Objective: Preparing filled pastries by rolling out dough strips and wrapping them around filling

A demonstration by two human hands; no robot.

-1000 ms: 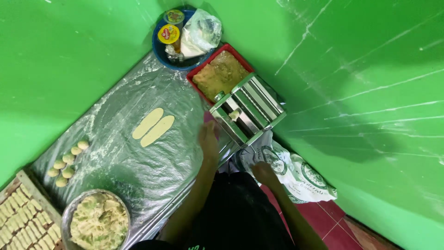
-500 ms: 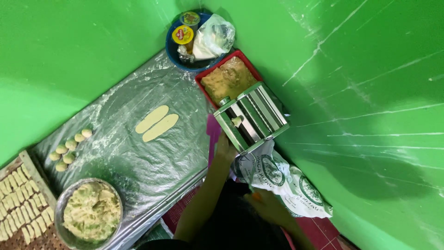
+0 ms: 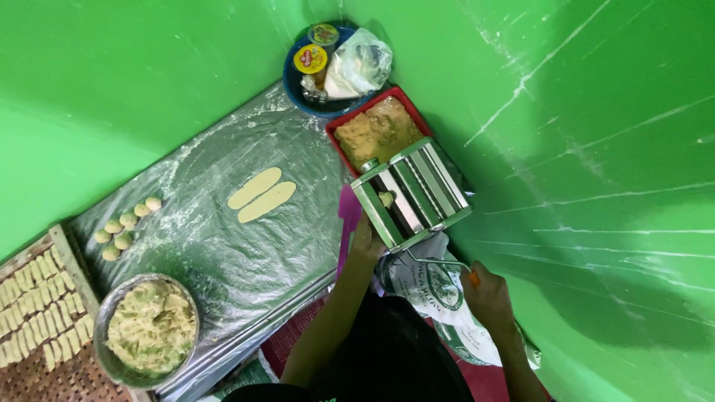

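1. I see the pasta roller machine (image 3: 412, 195), shiny metal with green sides, sitting at the edge of the plastic-covered table (image 3: 194, 246), close to the green wall. A small lump of dough (image 3: 386, 199) sits on its rollers.
2. My left hand (image 3: 366, 242) is stretched forward, arm straight, and touches the near side of the machine. I cannot tell if its fingers are bent around anything.
3. My right hand (image 3: 488, 294) is curled tight around the orange grip of the thin metal crank (image 3: 439, 264) that sticks out of the machine.
4. Under that crank lies a white sack (image 3: 436, 294) with a round dark green print, all crumpled.
5. A purple scraper (image 3: 348, 216) lies flat just beside my left hand.
6. Behind the machine is a red tray (image 3: 376, 130) of brown crumbly filling. Past it is a blue bowl (image 3: 298, 93) holding a round yellow lid with a red mark, a green lid and a tied clear bag.
7. Two long flat dough strips (image 3: 262, 196) lie side by side in the middle of the table.
8. Six small dough balls (image 3: 123, 227) sit farther left.
9. A metal bowl (image 3: 149, 327) of pale mash is near the front edge, beside a wooden rack (image 3: 41, 301) of little folded pieces.
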